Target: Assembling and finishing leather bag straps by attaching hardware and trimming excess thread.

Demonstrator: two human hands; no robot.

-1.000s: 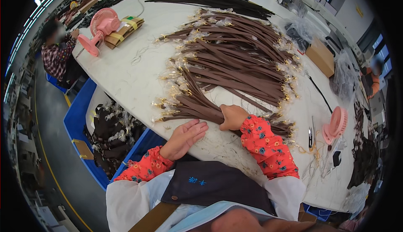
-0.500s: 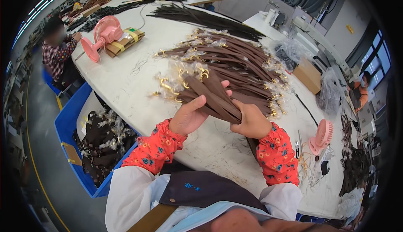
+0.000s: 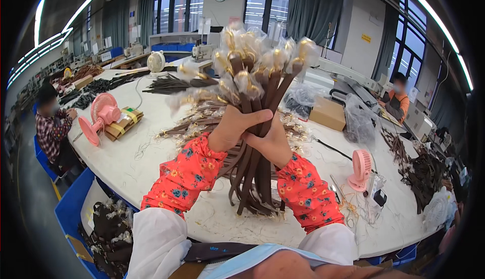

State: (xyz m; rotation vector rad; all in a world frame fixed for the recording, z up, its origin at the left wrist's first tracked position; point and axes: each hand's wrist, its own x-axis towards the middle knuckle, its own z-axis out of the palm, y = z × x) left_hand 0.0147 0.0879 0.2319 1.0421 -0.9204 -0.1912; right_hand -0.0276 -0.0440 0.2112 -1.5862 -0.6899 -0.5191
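A bundle of brown straps [image 3: 257,97] stands upright in front of me, its gold buckle ends wrapped in clear plastic at the top. My left hand [image 3: 233,126] grips the bundle from the left. My right hand [image 3: 271,141] grips it from the right, just below. The loose strap ends hang down to the white table [image 3: 136,160]. More brown straps [image 3: 202,112] lie spread on the table behind the bundle.
A pink desk fan [image 3: 101,114] stands at the left, another pink fan [image 3: 360,169] at the right. A cardboard box [image 3: 328,113] and plastic bags sit behind. A blue bin [image 3: 76,213] of straps is below left. Two seated people [image 3: 53,127] work nearby.
Both hands gathered straps off the table and lifted the bundle upright, buckle ends up. My view has tilted up from the table toward the room.
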